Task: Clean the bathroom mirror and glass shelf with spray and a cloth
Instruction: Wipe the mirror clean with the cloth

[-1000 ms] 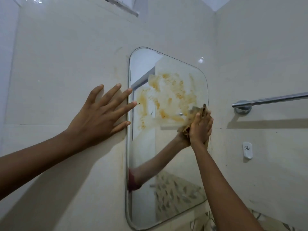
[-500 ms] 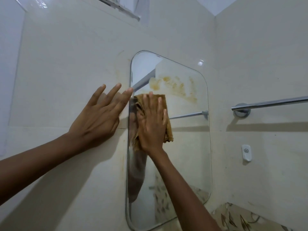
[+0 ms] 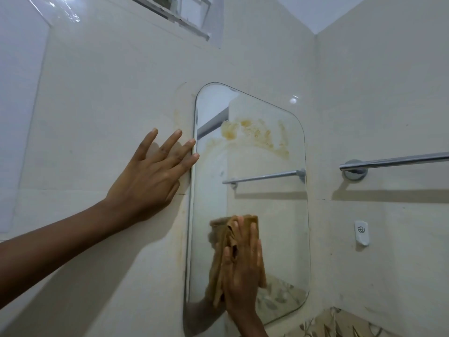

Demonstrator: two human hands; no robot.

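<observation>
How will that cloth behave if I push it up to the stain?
Probably floppy: the cloth bunches in folds under the right hand. It likely slides easily on the smooth mirror, but may crumple unless pressed flat.

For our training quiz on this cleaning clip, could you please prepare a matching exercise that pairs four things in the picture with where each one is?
Things:
1. cloth
2. left hand
3. towel bar
4. brownish smear

Places:
A. on the upper part of the mirror
B. flat on the tiled wall, fingertips at the mirror's left edge
C. mounted to the right of the mirror
D. pressed against the lower glass under the right hand

Pairs: 1-D, 2-B, 3-C, 4-A.
</observation>
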